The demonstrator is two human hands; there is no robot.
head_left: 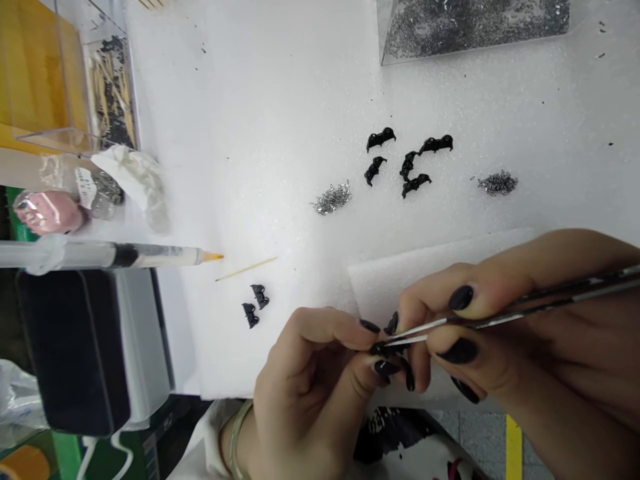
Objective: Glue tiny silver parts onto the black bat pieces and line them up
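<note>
Between the thumb and index finger of my left hand [320,387] is a small black plastic part [381,348], mostly covered by fingertips. My right hand [500,333] grips a pair of tweezers [540,303], whose narrow light tips reach the black part. Whether the tips pinch anything tiny cannot be made out. Beyond my hands lie several loose black parts [381,138] with rounded double shapes. A silvery heap of tiny metal pieces [333,199] is to their left, and a darker heap [497,183] to their right. Two more black parts [255,305] rest left of my left hand.
A syringe with an orange tip [170,255] points in from the left, near a thin wooden stick [246,269]. Clear boxes stand at the top left [134,100] and top right [383,40]. A black phone-like slab [75,353], pink lump [53,212] and crumpled tissue [143,183] line the left.
</note>
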